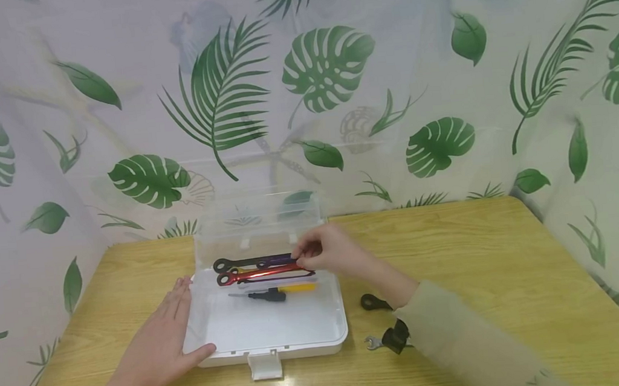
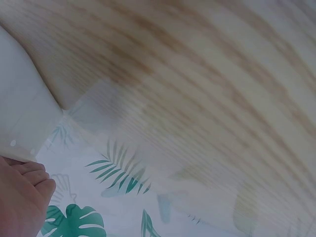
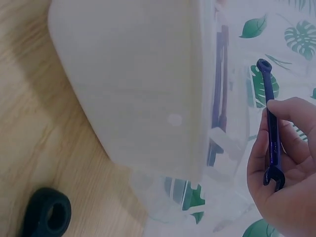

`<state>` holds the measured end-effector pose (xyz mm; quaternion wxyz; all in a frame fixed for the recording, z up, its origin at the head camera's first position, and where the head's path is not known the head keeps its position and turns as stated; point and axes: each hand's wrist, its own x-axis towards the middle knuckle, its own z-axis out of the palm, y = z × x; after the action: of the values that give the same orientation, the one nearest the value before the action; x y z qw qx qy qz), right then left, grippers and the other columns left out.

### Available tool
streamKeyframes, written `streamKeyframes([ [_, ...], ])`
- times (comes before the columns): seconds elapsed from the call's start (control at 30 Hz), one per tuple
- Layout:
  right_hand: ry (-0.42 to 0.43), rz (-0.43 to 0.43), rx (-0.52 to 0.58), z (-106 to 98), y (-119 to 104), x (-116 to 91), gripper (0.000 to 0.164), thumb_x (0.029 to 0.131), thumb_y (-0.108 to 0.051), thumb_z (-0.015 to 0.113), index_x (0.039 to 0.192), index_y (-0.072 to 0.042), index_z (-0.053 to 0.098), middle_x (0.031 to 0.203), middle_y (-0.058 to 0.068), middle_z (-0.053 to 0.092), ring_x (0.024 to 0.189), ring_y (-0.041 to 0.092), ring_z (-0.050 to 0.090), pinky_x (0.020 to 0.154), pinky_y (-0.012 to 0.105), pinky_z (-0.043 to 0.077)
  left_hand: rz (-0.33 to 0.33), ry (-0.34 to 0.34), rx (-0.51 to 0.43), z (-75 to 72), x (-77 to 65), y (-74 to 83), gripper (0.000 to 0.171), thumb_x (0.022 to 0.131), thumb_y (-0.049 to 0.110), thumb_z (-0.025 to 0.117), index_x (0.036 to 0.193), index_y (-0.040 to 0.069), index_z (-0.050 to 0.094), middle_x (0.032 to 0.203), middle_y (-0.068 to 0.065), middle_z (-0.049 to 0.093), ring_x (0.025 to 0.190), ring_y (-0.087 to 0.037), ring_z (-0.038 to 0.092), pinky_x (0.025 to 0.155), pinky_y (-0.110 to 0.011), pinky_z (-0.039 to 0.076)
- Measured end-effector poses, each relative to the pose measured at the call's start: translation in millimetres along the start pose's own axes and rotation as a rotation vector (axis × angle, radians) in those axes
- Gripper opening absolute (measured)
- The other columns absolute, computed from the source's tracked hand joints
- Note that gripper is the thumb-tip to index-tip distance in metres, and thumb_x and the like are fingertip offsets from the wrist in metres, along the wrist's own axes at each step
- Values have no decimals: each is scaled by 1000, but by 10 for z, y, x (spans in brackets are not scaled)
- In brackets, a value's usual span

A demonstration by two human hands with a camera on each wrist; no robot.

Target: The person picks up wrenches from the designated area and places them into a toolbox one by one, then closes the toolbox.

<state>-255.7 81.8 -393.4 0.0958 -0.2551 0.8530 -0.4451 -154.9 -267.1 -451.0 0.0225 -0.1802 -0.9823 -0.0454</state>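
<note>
My right hand pinches a small purple combination wrench between thumb and fingers, over the back right of a white toolbox. The wrench's ring end points away from the palm. Beneath and beside it lie a red wrench and a black ring-ended wrench, both along the back of the box. In front of them are a yellow-handled screwdriver and a black-handled screwdriver. My left hand rests against the box's left side, fingers extended and thumb over the front left rim.
The box's clear lid stands raised at the back, near the leaf-patterned curtain. On the wooden table, right of the box, lie a black ring-ended tool and a spanner with a black part, partly covered by my right sleeve.
</note>
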Motion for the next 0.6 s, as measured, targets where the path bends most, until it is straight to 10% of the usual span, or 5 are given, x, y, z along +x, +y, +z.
streamKeyframes([
  [0.6,-21,-47,-50,249,-42,175,5,96,0,75,98,-1,80,96,12,78,77,9,59,68,13,51,0,8,-3,13,-7,-14,117,91,73,65,159,-15,29,172,-30,27,157,-49,33,126,-60,38],
])
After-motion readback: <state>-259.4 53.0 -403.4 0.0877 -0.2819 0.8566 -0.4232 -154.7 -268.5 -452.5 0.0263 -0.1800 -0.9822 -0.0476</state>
